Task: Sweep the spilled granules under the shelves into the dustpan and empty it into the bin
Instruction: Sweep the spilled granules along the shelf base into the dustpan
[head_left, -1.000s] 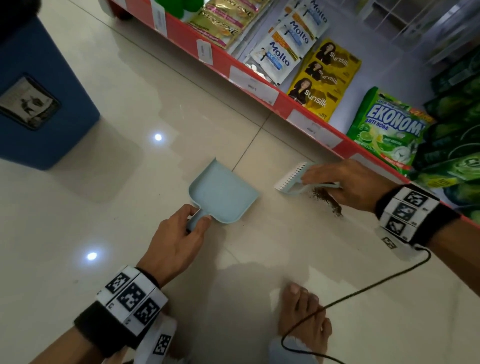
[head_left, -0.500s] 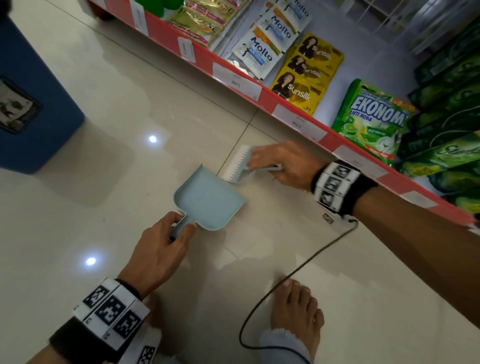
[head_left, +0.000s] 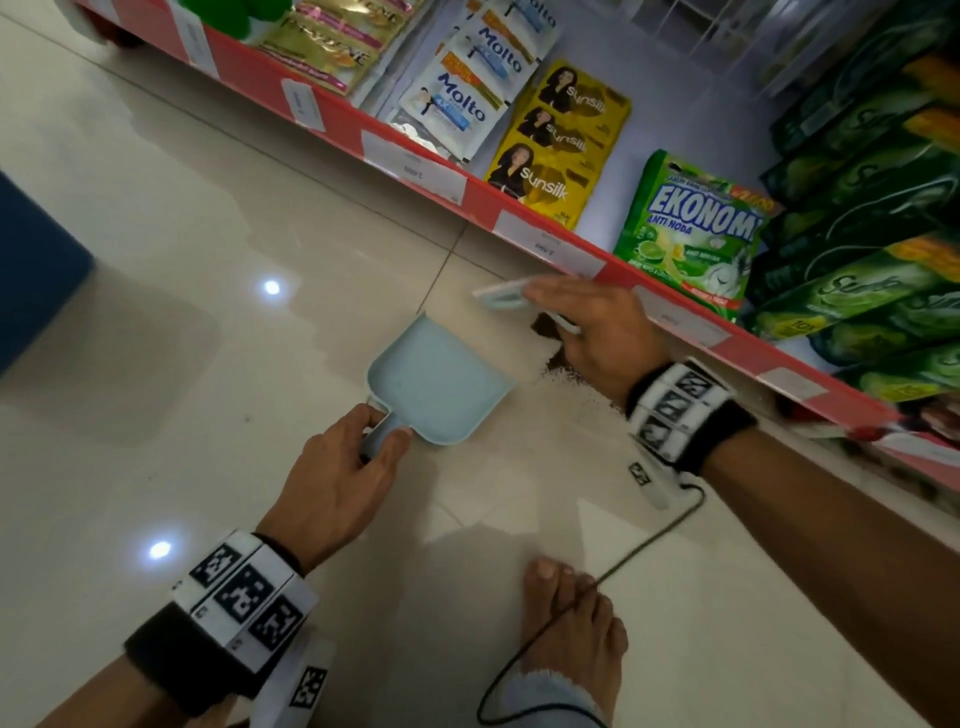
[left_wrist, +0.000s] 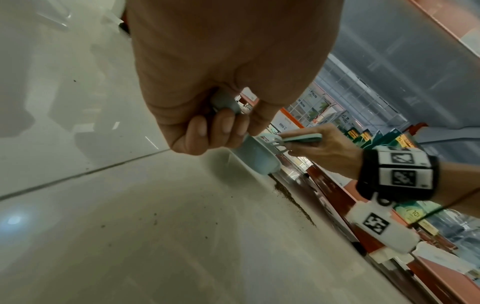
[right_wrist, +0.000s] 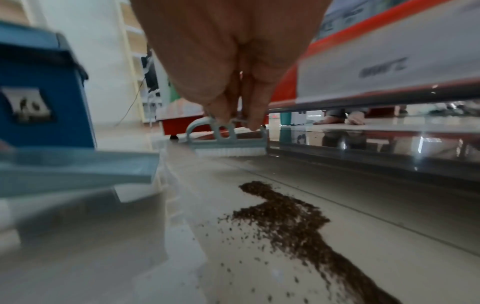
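A light blue dustpan (head_left: 436, 384) lies flat on the pale floor tiles, its mouth facing the shelf. My left hand (head_left: 374, 447) grips its short handle (left_wrist: 225, 103). Dark brown granules (head_left: 563, 366) lie in a streak to the right of the pan's mouth, seen close up as a granule trail (right_wrist: 285, 222). My right hand (head_left: 558, 317) pinches a small light blue brush (head_left: 501, 297) by its handle, beyond the granules and close to the shelf edge. The brush (right_wrist: 228, 144) has its white bristles pointing down at the floor. The pan's inside looks bare.
A red-edged bottom shelf (head_left: 483, 202) with sachets and green packs runs diagonally along the far side, with a low gap under it (right_wrist: 363, 123). A blue bin (right_wrist: 39, 92) stands to the left. My bare foot (head_left: 571, 623) and a black cable (head_left: 639, 551) are near me.
The brush swept left to the pan's mouth half a second ago and has now drawn back to the right, toward the shelf. My left hand has kept hold of the dustpan handle.
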